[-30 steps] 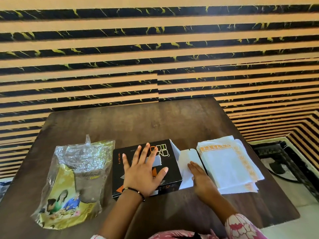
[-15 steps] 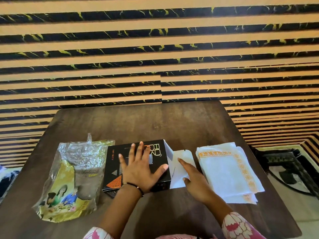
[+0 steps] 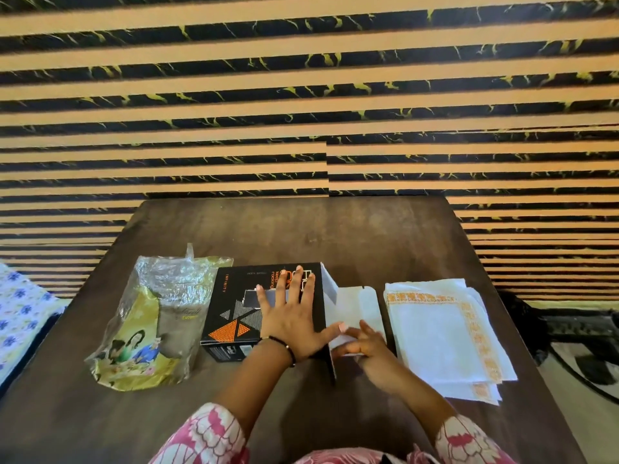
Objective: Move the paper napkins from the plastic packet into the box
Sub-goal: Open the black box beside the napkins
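A black box (image 3: 234,303) with orange triangles lies on its side in the middle of the table. My left hand (image 3: 291,323) rests flat on top of it, fingers spread. The box's right end stands open, with a white flap (image 3: 355,306) folded out onto the table. My right hand (image 3: 371,349) is at that open end, fingers curled around the near edge of the flap. A stack of white paper napkins (image 3: 435,329) with orange borders lies just right of the box. The crumpled plastic packet (image 3: 160,316) lies to the left of the box.
The dark wooden table (image 3: 301,229) stands against a striped black and tan wall. A flowered cloth (image 3: 20,316) is at the left edge. A dark object and cable (image 3: 582,336) lie on the floor at the right.
My right hand has moved from lying flat on the flap to curling its fingers around the flap's near edge. The box has shifted a little under my left hand.
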`<state>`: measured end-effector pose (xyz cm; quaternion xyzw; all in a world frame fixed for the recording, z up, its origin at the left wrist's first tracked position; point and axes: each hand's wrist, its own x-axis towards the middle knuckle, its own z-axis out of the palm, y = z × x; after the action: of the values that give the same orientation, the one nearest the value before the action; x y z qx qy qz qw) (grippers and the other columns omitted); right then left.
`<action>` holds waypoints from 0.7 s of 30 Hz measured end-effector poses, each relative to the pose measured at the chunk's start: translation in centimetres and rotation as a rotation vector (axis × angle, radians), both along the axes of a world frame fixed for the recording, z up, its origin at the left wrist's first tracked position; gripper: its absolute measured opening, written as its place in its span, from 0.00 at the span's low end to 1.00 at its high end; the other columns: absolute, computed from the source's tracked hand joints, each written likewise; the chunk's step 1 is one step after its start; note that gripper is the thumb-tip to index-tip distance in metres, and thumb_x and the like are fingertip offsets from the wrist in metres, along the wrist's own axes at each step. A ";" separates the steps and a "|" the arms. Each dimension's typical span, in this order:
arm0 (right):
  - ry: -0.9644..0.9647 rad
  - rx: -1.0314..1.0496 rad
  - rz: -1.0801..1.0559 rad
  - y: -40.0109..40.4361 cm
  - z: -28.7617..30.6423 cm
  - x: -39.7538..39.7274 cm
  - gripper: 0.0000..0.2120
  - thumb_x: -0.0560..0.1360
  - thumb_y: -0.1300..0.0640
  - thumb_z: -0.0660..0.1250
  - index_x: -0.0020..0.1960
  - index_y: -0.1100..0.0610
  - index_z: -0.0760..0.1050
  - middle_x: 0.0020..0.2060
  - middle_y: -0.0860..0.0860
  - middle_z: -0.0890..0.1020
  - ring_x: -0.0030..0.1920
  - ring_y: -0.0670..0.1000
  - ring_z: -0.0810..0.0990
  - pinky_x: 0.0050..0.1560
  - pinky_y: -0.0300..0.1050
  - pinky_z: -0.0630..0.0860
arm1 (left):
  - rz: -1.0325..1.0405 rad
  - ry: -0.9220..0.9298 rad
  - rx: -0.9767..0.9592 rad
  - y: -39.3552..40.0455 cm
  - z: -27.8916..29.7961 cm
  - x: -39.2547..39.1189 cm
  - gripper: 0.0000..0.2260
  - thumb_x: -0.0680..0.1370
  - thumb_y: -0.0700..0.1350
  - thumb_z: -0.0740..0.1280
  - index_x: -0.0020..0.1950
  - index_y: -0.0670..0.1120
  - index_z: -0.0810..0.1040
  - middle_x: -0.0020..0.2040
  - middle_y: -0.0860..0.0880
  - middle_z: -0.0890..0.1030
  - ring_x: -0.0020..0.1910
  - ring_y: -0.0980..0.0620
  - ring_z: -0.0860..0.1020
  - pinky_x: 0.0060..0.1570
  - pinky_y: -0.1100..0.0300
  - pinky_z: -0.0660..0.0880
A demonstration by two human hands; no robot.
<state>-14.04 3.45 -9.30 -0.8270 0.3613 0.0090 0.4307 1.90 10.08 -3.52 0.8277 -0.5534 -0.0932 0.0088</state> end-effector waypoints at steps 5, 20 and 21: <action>0.110 -0.092 0.081 -0.1 -0.2 -0.8 0.23 0.78 0.65 0.57 0.69 0.45 0.65 0.76 0.46 0.54 0.77 0.53 0.44 0.74 0.56 0.38 | -0.072 0.019 0.117 0.2 0.5 0.5 0.56 0.59 0.79 0.55 0.74 0.49 0.37 0.76 0.46 0.35 0.74 0.41 0.34 0.66 0.28 0.35; 0.067 0.076 -0.060 0.0 1.3 -0.3 0.23 0.79 0.64 0.55 0.70 0.46 0.62 0.76 0.52 0.53 0.76 0.57 0.51 0.74 0.53 0.51 | -0.138 -0.044 0.242 0.5 1.4 0.2 0.54 0.64 0.65 0.69 0.74 0.47 0.34 0.75 0.43 0.33 0.73 0.38 0.32 0.66 0.27 0.38; 0.055 0.043 -0.055 0.0 1.3 -0.3 0.23 0.79 0.65 0.56 0.70 0.48 0.62 0.75 0.51 0.56 0.75 0.55 0.53 0.74 0.51 0.53 | -0.138 -0.044 0.248 0.4 1.4 0.2 0.54 0.65 0.64 0.69 0.74 0.47 0.34 0.75 0.43 0.33 0.72 0.38 0.31 0.65 0.27 0.37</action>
<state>-14.34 3.46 -8.00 -0.8068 0.3954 0.0275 0.4382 2.14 10.52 -2.10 0.7841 -0.5934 -0.1432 -0.1119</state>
